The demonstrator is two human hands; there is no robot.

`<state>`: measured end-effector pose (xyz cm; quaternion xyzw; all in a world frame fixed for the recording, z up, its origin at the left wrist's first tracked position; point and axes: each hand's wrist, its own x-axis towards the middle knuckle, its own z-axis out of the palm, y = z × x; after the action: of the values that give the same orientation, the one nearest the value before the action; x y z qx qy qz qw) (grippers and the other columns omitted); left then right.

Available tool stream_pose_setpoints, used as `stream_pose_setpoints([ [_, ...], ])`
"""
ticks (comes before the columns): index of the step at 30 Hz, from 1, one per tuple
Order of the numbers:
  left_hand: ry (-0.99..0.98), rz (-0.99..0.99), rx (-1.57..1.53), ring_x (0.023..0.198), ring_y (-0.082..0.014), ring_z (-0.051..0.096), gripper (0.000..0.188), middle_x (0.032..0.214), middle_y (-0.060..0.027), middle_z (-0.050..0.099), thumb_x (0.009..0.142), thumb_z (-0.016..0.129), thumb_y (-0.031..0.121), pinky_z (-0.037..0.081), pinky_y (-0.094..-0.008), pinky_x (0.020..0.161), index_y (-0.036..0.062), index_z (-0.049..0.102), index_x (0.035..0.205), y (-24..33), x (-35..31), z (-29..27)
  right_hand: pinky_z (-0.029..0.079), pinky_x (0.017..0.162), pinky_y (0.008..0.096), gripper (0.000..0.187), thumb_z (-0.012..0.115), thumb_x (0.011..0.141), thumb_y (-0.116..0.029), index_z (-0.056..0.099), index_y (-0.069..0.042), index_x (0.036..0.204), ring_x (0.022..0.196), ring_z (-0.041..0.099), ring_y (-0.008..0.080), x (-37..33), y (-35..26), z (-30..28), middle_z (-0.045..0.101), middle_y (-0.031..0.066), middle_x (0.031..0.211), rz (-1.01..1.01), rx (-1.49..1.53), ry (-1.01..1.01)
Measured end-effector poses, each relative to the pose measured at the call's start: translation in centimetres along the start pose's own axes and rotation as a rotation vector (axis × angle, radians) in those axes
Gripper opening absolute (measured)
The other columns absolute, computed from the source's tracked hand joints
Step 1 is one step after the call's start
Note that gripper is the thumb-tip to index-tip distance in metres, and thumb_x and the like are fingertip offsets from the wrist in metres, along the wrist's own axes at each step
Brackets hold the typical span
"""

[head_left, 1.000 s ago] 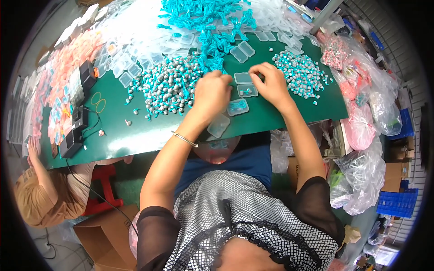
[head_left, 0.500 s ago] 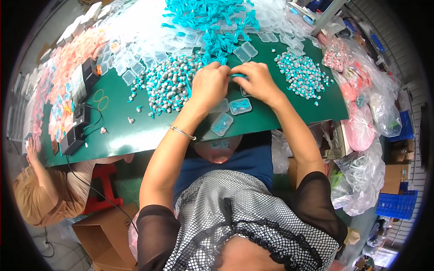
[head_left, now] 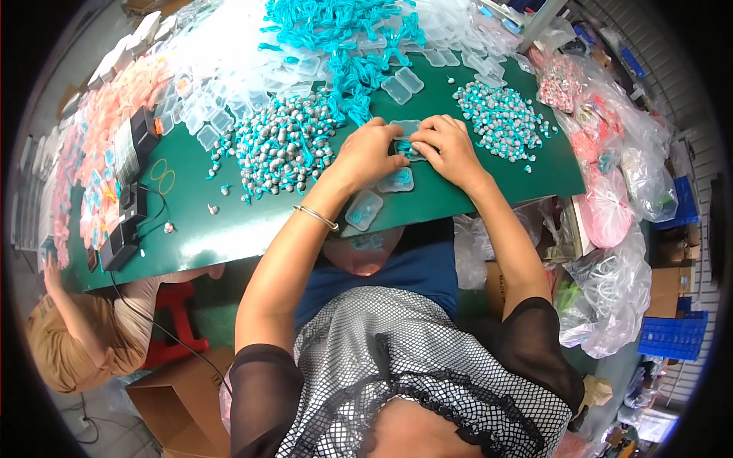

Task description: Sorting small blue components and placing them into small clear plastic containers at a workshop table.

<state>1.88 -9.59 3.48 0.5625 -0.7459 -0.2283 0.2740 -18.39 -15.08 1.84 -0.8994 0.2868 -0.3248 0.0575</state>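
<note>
Between my two hands sits an opened clear plastic case (head_left: 405, 126) with a teal cord bundle (head_left: 405, 147) in it. My left hand (head_left: 369, 156) is closed at the case's left side, fingers bent. From the right, my right hand (head_left: 449, 151) has its fingers curled over the case, thumb and fingertips at the cord. Nearer me lie a small filled case (head_left: 397, 180), beside my left fingers, and another clear case (head_left: 363, 210) with teal cord inside. The fingers partly hide the opened case.
Left of my hands is a pile of grey rounded pieces with teal tails (head_left: 282, 145); a smaller similar pile (head_left: 504, 122) lies right. Teal cords (head_left: 336, 38) and empty clear cases (head_left: 237, 76) fill the far side. Black boxes (head_left: 122, 202) stand left, near a seated person (head_left: 84, 328).
My hands have moved apart slightly and come down over the opened case. The teal cord that was held between them now lies in it. The view has shifted slightly.
</note>
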Motion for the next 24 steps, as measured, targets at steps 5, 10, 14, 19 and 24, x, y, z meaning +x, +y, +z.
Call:
stream_pose_setpoints([
  [5, 0.002, 0.020, 0.016, 0.093, -0.0326, 0.064, 0.048, 0.098, -0.0146, 0.063, 0.071, 0.082, 0.023, 0.052, -0.0413, 0.081, 0.0044, 0.067, 0.112, -0.2, 0.1, 0.4, 0.042, 0.080, 0.0379, 0.013, 0.070, 0.081, -0.013, 0.072, -0.013, 0.094, 0.089, 0.058, 0.0233, -0.1, 0.0, -0.3, 0.063, 0.0032, 0.091, -0.046, -0.023, -0.077],
  [10, 0.020, 0.026, 0.046, 0.093, -0.0328, 0.064, 0.047, 0.097, -0.0144, 0.062, 0.070, 0.082, 0.022, 0.051, -0.0420, 0.080, 0.0039, 0.067, 0.111, 0.1, -0.1, 0.3, 0.049, 0.078, 0.0417, 0.020, 0.066, 0.085, -0.013, 0.070, -0.009, 0.104, 0.091, 0.061, 0.0290, 1.5, 2.2, -0.6, 0.064, 0.0088, 0.095, 0.183, 0.070, -0.064],
  [14, 0.003, 0.033, 0.068, 0.094, -0.0339, 0.063, 0.052, 0.096, -0.0144, 0.062, 0.070, 0.083, 0.020, 0.051, -0.0421, 0.080, 0.0029, 0.064, 0.115, -0.2, 0.2, 0.6, 0.051, 0.074, 0.0379, 0.020, 0.068, 0.083, -0.010, 0.069, -0.006, 0.103, 0.086, 0.063, 0.0277, 2.2, 3.6, 0.1, 0.064, 0.0106, 0.099, 0.138, 0.061, -0.122],
  [19, 0.152, 0.014, -0.031, 0.096, -0.0351, 0.063, 0.058, 0.105, -0.0153, 0.060, 0.070, 0.083, 0.015, 0.052, -0.0427, 0.083, 0.0030, 0.058, 0.120, 0.4, -0.2, 0.9, 0.051, 0.068, 0.0324, 0.022, 0.072, 0.080, -0.004, 0.068, -0.002, 0.101, 0.078, 0.064, 0.0240, 2.4, 1.3, -1.7, 0.064, 0.0100, 0.098, 0.180, 0.220, -0.119],
  [24, 0.044, 0.061, 0.042, 0.096, -0.0359, 0.063, 0.053, 0.114, -0.0162, 0.056, 0.072, 0.081, 0.013, 0.052, -0.0435, 0.084, 0.0028, 0.058, 0.119, 0.5, -0.2, 0.8, 0.053, 0.071, 0.0330, 0.020, 0.068, 0.081, -0.003, 0.068, -0.002, 0.101, 0.082, 0.066, 0.0242, 0.0, -0.3, -2.3, 0.067, 0.0113, 0.095, 0.072, 0.306, -0.003],
])
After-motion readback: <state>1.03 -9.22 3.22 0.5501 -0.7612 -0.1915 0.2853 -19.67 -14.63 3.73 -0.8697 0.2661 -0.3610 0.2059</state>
